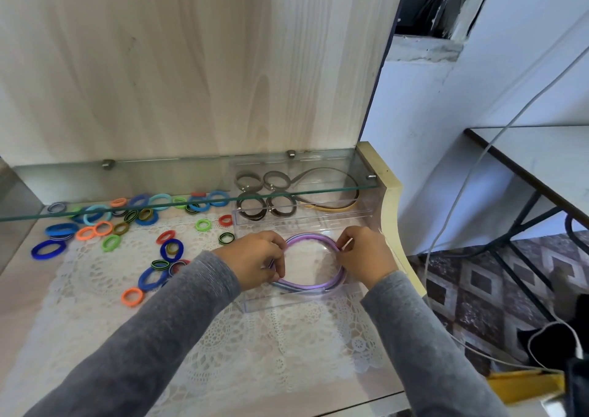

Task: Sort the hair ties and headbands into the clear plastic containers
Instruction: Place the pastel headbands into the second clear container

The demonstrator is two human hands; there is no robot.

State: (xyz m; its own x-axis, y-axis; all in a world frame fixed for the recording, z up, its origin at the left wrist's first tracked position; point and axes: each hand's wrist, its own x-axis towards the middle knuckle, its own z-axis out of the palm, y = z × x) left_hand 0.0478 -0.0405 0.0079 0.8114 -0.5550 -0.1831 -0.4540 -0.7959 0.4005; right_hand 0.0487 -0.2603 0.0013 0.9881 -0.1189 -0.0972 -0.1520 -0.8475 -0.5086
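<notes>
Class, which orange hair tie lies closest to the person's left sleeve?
The lone orange hair tie nearest the camera, beside the left sleeve; the others lie farther back by the glass shelf.

Pale desk [19,292] has a white lace cloth [255,353] spread over most of it. Loose hair ties [61,229] in blue, orange, green and red are scattered across the left side, some on the lace, some on bare desk. Over on the right, the near container [287,303] sits right in front of the far container [318,222], both clear plastic.
</notes>
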